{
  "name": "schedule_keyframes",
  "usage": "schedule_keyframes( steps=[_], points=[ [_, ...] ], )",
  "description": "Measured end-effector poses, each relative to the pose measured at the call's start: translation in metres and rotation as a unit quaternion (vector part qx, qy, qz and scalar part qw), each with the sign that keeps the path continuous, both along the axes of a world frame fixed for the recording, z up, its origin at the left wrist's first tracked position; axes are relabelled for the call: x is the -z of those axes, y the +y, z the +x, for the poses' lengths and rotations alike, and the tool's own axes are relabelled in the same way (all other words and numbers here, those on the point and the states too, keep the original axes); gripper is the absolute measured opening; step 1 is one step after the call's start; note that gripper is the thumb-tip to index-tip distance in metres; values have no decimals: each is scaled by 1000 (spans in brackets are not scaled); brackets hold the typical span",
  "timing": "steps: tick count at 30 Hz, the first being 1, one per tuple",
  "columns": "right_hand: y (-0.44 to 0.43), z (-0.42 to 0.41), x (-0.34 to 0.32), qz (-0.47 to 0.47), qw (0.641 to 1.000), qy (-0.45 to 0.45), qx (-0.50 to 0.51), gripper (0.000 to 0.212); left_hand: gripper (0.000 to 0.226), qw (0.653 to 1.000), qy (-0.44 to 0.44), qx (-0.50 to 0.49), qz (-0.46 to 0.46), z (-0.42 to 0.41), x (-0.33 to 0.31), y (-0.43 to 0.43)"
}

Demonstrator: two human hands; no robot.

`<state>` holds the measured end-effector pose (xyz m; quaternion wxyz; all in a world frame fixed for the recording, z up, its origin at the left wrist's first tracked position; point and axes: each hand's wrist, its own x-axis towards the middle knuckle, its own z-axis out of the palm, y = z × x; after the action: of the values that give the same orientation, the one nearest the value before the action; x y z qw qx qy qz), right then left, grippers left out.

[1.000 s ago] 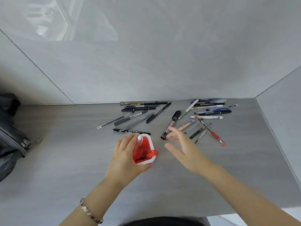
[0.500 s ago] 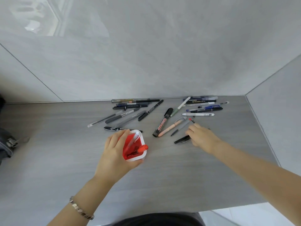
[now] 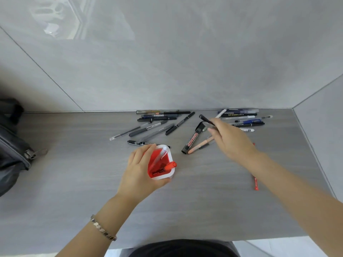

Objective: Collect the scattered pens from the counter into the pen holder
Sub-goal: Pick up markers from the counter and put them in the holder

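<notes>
Our left hand point(image 3: 143, 169) is wrapped around the pen holder point(image 3: 161, 162), a small red cup with a white rim, fingers curled on its far side and thumb on the near side, steadying it upright on the table point(image 3: 74, 182). Inside it we can make out a white pen point(image 3: 161, 154) leaning against the far wall and a red marker point(image 3: 167, 167) poking over the right rim.

Our right hand point(image 3: 230, 141) is raised above the pile with its fingers closed on a black pen point(image 3: 206, 120), pinched near one end so the rest sticks up and to the left. The hand is blurred, so we cannot tell exactly which fingers do the pinching.

We judge the step in hand to be the carry: one pen lifted, not yet dropped in. Most of the job is left. A whiteboard marker point(image 3: 192, 140) and a peach pen point(image 3: 200, 145) lie just below the right hand, a group of grey and black pens point(image 3: 154, 125) lies beyond the holder, another bunch point(image 3: 241, 117) sits against the back wall, and a red pen point(image 3: 255, 180) lies partly under our right forearm.

The next move calls for swinging the black pen left over the holder, tipping it toward vertical, and letting it go into the open gap between the two already there
</notes>
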<state>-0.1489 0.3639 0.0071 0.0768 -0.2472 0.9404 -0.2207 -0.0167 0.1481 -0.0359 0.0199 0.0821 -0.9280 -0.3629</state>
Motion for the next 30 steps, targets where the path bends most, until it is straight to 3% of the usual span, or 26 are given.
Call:
schedule_keyframes(
  steps=[4, 6, 10, 14, 23, 27, 30],
  points=[
    [-22, 36, -36, 18, 984, -166, -53, 37, 89, 1000, -2, 0, 7, 1, 0, 0],
    [-31, 53, -45, 41, 973, -205, -99, 43, 88, 1000, -2, 3, 21, 1, 0, -1],
    [-48, 65, -43, 141, 963, -150, -172, 43, 91, 998, -6, 41, 54, 6, -1, -7],
    [-69, 58, -38, 217, 947, -122, -204, 33, 108, 992, -55, -10, 112, 9, -3, -9],
    [-67, 46, -44, 57, 968, -188, -156, 29, 100, 994, -30, 27, 103, 9, -5, 13],
    [-23, 42, -37, -71, 969, -235, -12, 19, 101, 989, -28, -3, 143, 7, -6, 24],
    [40, 27, 2, -55, 963, -192, 183, 23, 100, 988, -23, -16, 155, 3, -9, 29]
  ],
)
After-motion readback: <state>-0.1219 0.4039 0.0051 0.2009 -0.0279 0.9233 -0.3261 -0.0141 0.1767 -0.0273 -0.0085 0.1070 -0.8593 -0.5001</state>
